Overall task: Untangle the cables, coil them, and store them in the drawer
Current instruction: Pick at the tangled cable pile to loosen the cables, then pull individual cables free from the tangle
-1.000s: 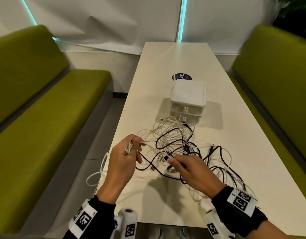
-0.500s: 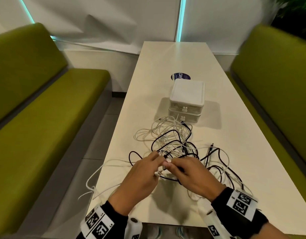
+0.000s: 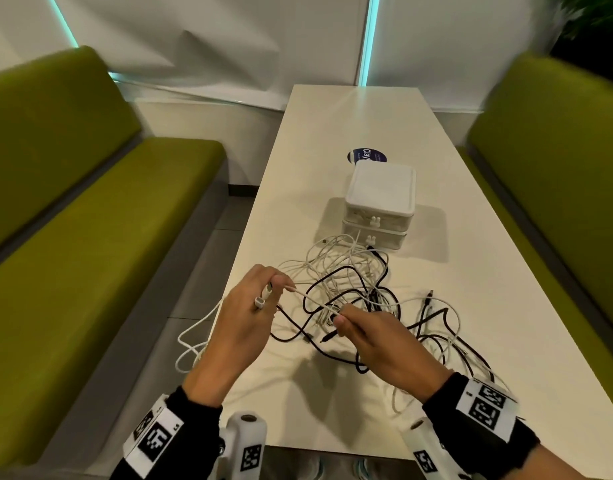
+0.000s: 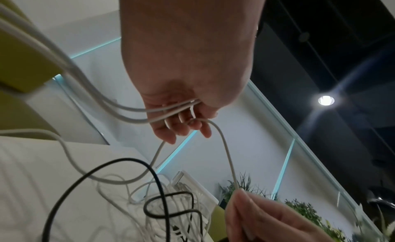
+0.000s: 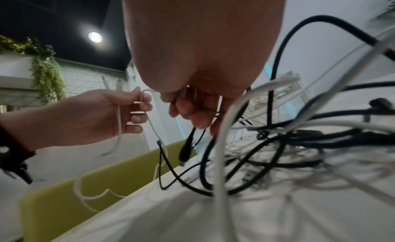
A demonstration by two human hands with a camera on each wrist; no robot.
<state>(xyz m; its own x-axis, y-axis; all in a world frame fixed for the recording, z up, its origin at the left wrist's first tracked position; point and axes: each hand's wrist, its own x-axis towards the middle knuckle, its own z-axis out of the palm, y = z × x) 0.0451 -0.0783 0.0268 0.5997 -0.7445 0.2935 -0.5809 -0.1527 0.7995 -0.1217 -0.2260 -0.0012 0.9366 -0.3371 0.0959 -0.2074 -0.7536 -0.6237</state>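
Note:
A tangle of white and black cables (image 3: 353, 285) lies on the white table (image 3: 360, 123), in front of a small white two-drawer box (image 3: 379, 206) whose drawers are closed. My left hand (image 3: 249, 317) is raised at the table's left edge and grips loops of a white cable (image 4: 132, 112), two white plugs (image 3: 263, 297) sticking out between its fingers. My right hand (image 3: 377, 341) pinches that same white cable (image 3: 315, 301), stretched taut between the hands, and a black plug (image 5: 186, 151) hangs under its fingers. White loops (image 3: 191, 341) dangle off the table's left edge.
Green benches stand on both sides, left (image 3: 73, 258) and right (image 3: 554, 174). A round dark sticker (image 3: 365, 155) lies behind the drawer box. More black and white cable (image 3: 450, 344) sprawls to the right of my right hand.
Half a second ago both hands met over the cable pile. My left hand has since pulled up and to the left, stretching the white cable out from my right hand's pinch.

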